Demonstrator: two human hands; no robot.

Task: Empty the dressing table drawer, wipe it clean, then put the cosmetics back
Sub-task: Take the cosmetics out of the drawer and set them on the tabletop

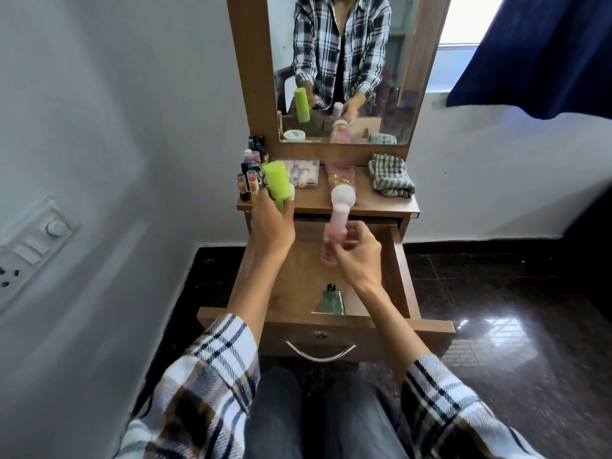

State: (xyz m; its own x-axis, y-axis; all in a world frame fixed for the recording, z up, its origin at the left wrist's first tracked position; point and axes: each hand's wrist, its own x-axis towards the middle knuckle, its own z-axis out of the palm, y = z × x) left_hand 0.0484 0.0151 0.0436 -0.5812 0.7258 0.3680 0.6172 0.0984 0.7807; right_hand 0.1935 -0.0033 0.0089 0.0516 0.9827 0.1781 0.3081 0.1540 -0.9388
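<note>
The wooden drawer (402,276) of the dressing table stands pulled out in front of me. Inside it, near the front wall, lies a green glass bottle (332,301) with a black cap. My left hand (273,226) grips a bright green bottle (278,182) at the table top's left front edge. My right hand (356,255) holds a pink bottle with a white round cap (339,215) above the back of the drawer; it is blurred.
On the table top (381,203) stand several small lipstick and nail polish pieces (250,175) at the left, a clear case (304,173), a pink tube (341,175) and a folded checked cloth (392,175) at the right. A mirror (341,67) rises behind. Wall at left.
</note>
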